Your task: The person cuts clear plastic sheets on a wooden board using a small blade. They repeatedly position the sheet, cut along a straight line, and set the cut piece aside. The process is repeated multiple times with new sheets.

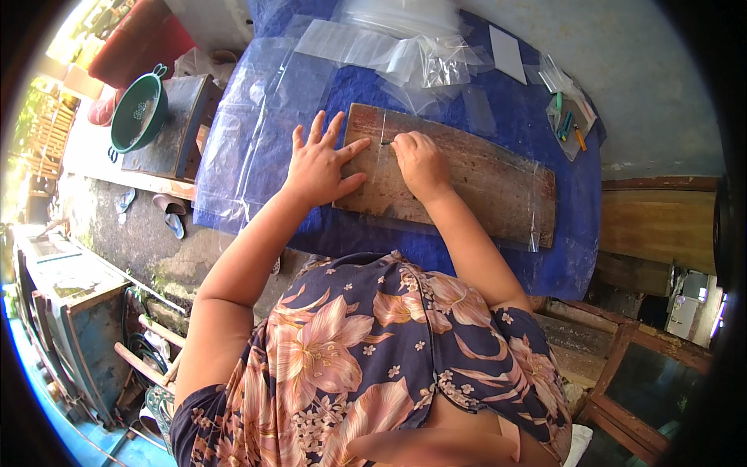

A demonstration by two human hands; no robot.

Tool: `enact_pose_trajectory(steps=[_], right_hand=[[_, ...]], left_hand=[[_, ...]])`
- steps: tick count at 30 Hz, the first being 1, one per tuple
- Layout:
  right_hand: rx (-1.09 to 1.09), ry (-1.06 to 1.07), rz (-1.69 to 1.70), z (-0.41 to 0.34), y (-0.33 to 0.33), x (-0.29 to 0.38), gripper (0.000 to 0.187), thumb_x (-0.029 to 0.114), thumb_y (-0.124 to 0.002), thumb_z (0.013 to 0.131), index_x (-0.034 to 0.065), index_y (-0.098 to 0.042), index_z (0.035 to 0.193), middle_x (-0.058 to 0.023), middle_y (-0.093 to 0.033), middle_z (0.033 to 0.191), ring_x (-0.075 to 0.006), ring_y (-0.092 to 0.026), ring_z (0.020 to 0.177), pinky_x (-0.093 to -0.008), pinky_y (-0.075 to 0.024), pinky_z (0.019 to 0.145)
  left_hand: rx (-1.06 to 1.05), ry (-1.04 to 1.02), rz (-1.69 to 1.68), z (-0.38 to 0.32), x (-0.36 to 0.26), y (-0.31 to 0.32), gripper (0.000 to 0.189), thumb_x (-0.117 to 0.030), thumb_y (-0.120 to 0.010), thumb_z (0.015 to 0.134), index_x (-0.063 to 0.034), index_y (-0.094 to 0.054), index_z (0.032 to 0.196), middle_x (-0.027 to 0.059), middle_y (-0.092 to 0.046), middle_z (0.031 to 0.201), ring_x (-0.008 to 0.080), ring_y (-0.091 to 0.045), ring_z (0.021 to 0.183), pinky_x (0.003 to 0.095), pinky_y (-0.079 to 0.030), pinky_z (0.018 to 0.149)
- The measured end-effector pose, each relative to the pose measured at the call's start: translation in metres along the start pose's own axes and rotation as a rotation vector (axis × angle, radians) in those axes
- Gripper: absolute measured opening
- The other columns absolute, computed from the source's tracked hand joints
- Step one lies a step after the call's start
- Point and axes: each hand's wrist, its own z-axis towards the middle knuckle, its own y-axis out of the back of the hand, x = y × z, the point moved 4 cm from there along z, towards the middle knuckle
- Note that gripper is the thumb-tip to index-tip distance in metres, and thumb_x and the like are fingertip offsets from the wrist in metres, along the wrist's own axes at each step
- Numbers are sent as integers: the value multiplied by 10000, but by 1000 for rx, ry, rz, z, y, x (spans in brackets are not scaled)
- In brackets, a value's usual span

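Observation:
A worn wooden board lies at a slant on a blue cover, with clear plastic film on and around it. My left hand is flat with fingers spread, its thumb and forefinger reaching over the board's left end. Just right of it, my right hand is curled over the board and pinches a small dark-green object. Only a short tip of that object shows, so its kind is unclear. A bright straight film edge or crease runs across the board beside this tip. A wide clear plastic sheet spreads over the cover to the left.
Clear plastic bags are heaped at the back, near a white card. At right, a plastic pouch holds an orange lighter and a teal cutter-like tool. A green colander stands on a small table; a wall borders the right.

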Motion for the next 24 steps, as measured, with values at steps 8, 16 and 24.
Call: enact_pose_trajectory(steps=[8, 16, 24], right_hand=[[-100, -144, 194, -4, 23, -3, 55, 109, -578, 866, 59, -564, 847, -101, -634, 798, -255, -620, 693, -357, -489, 595], [-136, -730, 920, -53, 74, -31, 108, 116, -502, 947, 30, -553, 907, -54, -649, 816, -78, -563, 601, -223, -462, 526], [-739, -972, 826, -132, 197, -147, 109, 114, -532, 932, 7, -547, 946, -88, -626, 845, -123, -593, 665, -254, -512, 595]], left_hand=[[-24, -14, -3, 0, 0, 0, 573, -523, -596, 771, -358, -500, 1311, 162, -274, 1477, 400, -215, 1366, 613, -164, 1051], [-135, -161, -48, -1, -2, 3, 528, -439, -579, 781, -251, -543, 1273, 148, -310, 1453, 384, -226, 1359, 624, -156, 1042], [-37, -361, -36, -14, -26, 7, 528, -444, -586, 735, -184, -605, 1195, 119, -375, 1430, 362, -236, 1371, 608, -119, 1058]])
